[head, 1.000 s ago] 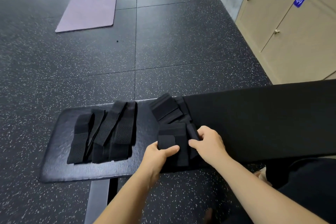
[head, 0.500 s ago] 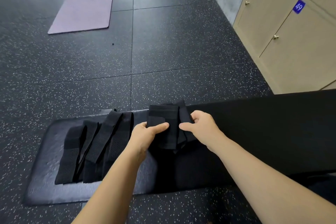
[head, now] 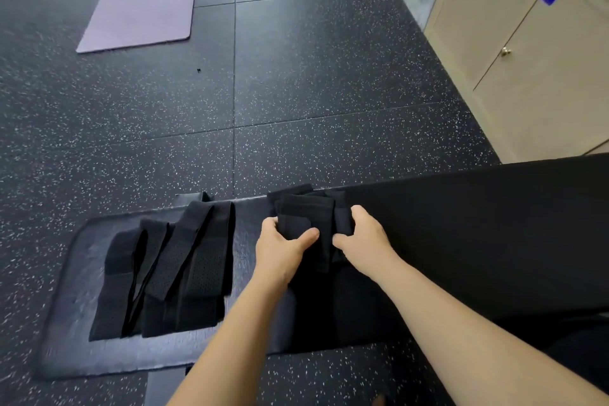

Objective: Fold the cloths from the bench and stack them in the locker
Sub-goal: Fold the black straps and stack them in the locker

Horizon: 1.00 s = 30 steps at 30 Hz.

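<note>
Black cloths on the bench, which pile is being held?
The folded bundle at the middle of the bench: left hand and right hand both hold it. The other cloths lie flat, untouched, to its left.

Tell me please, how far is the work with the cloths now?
Done: one bundle of black cloths looks folded. In hand: the left hand and the right hand grip that bundle over the bench. Left: the long cloths on the bench seem unfolded, and the lockers in view are shut; no stacking shows.
</note>
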{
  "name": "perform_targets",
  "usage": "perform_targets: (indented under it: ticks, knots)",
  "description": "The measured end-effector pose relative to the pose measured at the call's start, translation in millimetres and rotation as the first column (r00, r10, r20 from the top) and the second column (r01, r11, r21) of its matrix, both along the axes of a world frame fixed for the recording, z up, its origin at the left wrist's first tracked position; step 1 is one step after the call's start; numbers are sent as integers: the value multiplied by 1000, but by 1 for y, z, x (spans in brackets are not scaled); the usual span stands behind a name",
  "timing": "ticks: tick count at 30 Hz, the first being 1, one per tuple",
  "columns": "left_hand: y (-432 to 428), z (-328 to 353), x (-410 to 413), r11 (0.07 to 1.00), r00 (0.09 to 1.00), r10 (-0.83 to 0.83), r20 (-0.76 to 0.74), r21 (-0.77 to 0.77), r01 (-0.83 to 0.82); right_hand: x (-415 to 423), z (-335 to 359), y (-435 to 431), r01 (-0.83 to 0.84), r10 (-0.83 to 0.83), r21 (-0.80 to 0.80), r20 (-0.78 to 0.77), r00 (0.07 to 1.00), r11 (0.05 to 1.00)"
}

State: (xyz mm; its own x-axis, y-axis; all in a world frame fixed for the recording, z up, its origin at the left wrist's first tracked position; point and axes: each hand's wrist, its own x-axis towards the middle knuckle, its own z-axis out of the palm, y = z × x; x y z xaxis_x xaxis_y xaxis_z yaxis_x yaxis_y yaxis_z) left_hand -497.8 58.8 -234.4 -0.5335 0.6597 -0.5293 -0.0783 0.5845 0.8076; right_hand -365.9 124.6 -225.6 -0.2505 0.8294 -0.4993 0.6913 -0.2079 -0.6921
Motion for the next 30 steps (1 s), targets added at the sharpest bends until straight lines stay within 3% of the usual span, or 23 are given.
perform_targets:
  ticks: [5,9,14,25,30]
  knots:
    - [-7,0,21,999,997,-32,67,-22,33,35,10,-14,25,-25,-32,0,1000,999]
    - [-4,4,41,984,959,-149,239,-58,167,72,16,-22,79,-81,-89,-21,996,993]
    - [6,30,84,967,874,-232,426,5,255,115,29,-27,195,-211,-127,-126,969,973]
    - [33,93,193,919,700,-393,596,238,313,223,84,-13,338,-322,63,-191,927,939]
    - [45,113,243,910,634,-410,656,249,332,261,107,-26,578,-514,182,-304,802,795]
